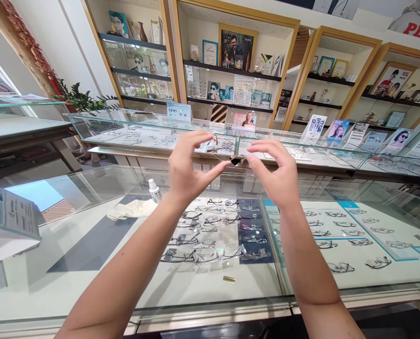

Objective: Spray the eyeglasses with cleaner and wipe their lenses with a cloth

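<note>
Both my hands are raised above the glass counter, with a thin-framed pair of eyeglasses [236, 159] between them. My left hand [185, 167] is curled, its thumb and forefinger at the near left part of the frame. Close by on the other side, my right hand [276, 172] pinches the right part with thumb and forefinger. Fine details of the frame blur into the display behind. Below, rows of eyeglasses [210, 219] lie in the counter area. A white spray bottle [155, 190] stands beside a crumpled cream cloth [130, 210], left of my left wrist.
The glass display counter [210, 305] spans the front. A small gold-coloured piece [229, 279] lies near its front edge. Farther back runs a second glass case [125, 134] with eyeglasses and upright cards. A folded sign [10, 221] stands at left; wall shelves [231, 70] line the back.
</note>
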Available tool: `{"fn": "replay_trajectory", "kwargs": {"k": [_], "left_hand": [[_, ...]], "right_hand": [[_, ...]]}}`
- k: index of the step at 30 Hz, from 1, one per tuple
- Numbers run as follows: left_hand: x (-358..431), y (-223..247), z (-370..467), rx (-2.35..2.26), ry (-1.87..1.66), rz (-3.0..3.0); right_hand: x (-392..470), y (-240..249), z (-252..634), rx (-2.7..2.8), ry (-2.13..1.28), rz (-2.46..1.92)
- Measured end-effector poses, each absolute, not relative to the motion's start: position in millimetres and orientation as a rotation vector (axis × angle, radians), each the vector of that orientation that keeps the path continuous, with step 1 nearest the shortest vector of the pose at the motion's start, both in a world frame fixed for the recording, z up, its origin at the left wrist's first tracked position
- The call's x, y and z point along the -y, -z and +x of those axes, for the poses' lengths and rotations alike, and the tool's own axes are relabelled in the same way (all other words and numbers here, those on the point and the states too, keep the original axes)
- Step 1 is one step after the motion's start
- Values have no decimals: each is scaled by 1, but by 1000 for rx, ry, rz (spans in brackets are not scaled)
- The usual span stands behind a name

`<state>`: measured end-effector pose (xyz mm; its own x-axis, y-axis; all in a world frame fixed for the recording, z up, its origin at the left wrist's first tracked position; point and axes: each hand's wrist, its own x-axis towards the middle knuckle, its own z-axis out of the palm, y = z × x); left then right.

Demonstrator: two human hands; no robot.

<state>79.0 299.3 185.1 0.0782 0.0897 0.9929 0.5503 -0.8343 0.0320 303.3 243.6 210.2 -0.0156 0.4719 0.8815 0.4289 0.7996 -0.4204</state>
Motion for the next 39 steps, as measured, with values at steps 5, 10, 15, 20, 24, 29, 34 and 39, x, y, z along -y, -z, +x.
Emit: {"fn": "replay_trajectory", "kwargs": {"k": [5, 10, 15, 20, 24, 29, 34, 39], "left_hand": [[-291, -189, 81, 556, 1653, -2008], [-287, -191, 82, 586, 1660, -2042], [-282, -190, 86, 588, 1786, -2161], [-279, -187, 92, 540, 1979, -2325], [-277, -187, 94, 549, 2077, -2413], [-276, -186, 94, 568, 2139, -2519], [-278, -186, 94, 579, 2083, -2540], [-272, -188, 98, 703, 2035, -2065]], "right_hand": [[-247, -208, 306, 1741, -65, -788], [-249, -209, 310, 1765, -129, -772], [-249, -211, 310, 1751, -234, -753], [-251, -210, 310, 1729, -393, -731], [-254, -208, 311, 1706, -630, -711], [-255, -209, 314, 1705, -825, -754], [-258, -209, 315, 1705, -856, -751], [-260, -206, 309, 1572, -789, -751]]}}
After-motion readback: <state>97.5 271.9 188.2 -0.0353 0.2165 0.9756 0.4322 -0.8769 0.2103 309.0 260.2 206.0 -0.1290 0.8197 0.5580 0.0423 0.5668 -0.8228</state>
